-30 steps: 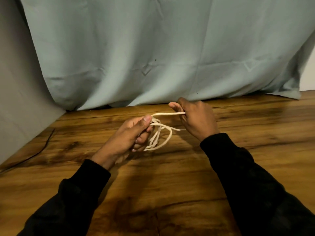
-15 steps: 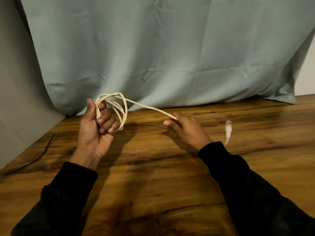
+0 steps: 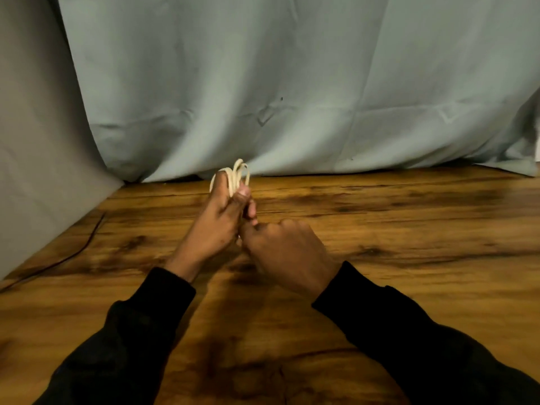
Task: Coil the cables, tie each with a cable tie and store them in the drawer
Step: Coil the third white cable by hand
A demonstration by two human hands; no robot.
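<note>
A cream-white cable (image 3: 238, 175) is wound in several loops. My left hand (image 3: 217, 217) grips the coil above the table, thumb pressed on the strands, and the loops stick up past the fingertips. My right hand (image 3: 287, 252) sits just below and to the right, fingers curled, its knuckles touching the left hand. The cable's lower part and its free end are hidden behind both hands, so what the right hand holds does not show. No cable tie or drawer is in view.
The wooden table (image 3: 409, 244) stretches to the right and toward me. A pale blue-grey cloth (image 3: 292, 83) hangs along the back. A thin dark cable (image 3: 84, 247) lies along the table's left edge by a grey wall (image 3: 35, 141).
The hands have come together. The left hand swung right with the coil, and the right hand moved left under it, taking in the stretched length. The dangling white end is out of sight.
</note>
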